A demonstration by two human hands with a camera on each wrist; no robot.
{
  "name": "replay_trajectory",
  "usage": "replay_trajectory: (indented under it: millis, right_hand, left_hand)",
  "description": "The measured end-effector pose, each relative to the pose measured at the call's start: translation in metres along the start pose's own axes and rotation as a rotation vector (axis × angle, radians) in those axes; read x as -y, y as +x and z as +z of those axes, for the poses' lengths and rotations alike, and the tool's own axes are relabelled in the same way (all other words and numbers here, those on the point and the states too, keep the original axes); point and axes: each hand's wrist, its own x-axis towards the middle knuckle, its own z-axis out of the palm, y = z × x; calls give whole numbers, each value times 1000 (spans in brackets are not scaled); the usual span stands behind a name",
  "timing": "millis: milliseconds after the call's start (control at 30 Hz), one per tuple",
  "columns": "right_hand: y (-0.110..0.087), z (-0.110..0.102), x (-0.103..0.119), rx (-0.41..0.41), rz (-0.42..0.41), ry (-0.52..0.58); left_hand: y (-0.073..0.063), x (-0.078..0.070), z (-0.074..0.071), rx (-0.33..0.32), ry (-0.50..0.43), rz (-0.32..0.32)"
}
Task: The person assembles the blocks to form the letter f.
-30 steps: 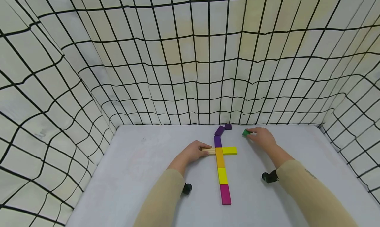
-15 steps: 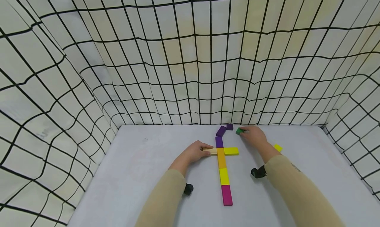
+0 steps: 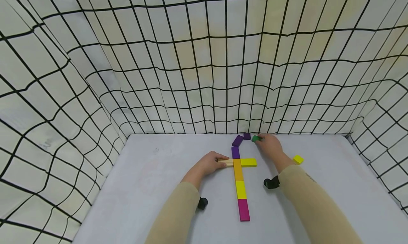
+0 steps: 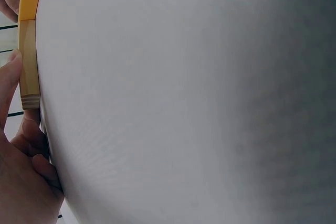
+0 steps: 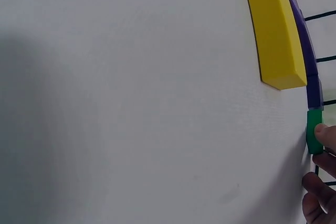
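Observation:
My left hand (image 3: 208, 162) grips a plain wooden block (image 3: 228, 163), whose far end meets the orange block (image 3: 238, 170). In the left wrist view, a finger lies on top of that wooden block (image 4: 30, 61). Between thumb and fingers, my right hand (image 3: 271, 147) pinches a small green block (image 3: 255, 138) at the table's back edge. Just left of it is a small dark purple block (image 3: 247, 136); a tilted purple block (image 3: 237, 140) and a violet block (image 3: 235, 152) continue the line down to the orange one. A yellow block (image 3: 248, 162) sticks out rightward from the orange block.
Below the orange block, a yellow block (image 3: 241, 190) and a magenta block (image 3: 243, 210) extend the column. A loose yellow block (image 3: 298, 159) lies by my right wrist. Black netting over a pale wall (image 3: 204, 77) surrounds the white table (image 3: 153, 187).
My right hand has carried the green block left, close beside the small purple block. The loose yellow block, hidden behind the right arm at first, now shows. My left hand stays in place.

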Motion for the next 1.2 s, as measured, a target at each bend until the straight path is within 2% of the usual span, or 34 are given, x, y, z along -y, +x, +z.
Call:
replay_trajectory:
  millis: [467,1200]
  right_hand:
    - [6,6,0,-7,47,47]
    - [8,9,-2,-20,22,28]
  left_hand:
    - [0,0,0,7,0,-9]
    - [1,0,0,5,-14,-8]
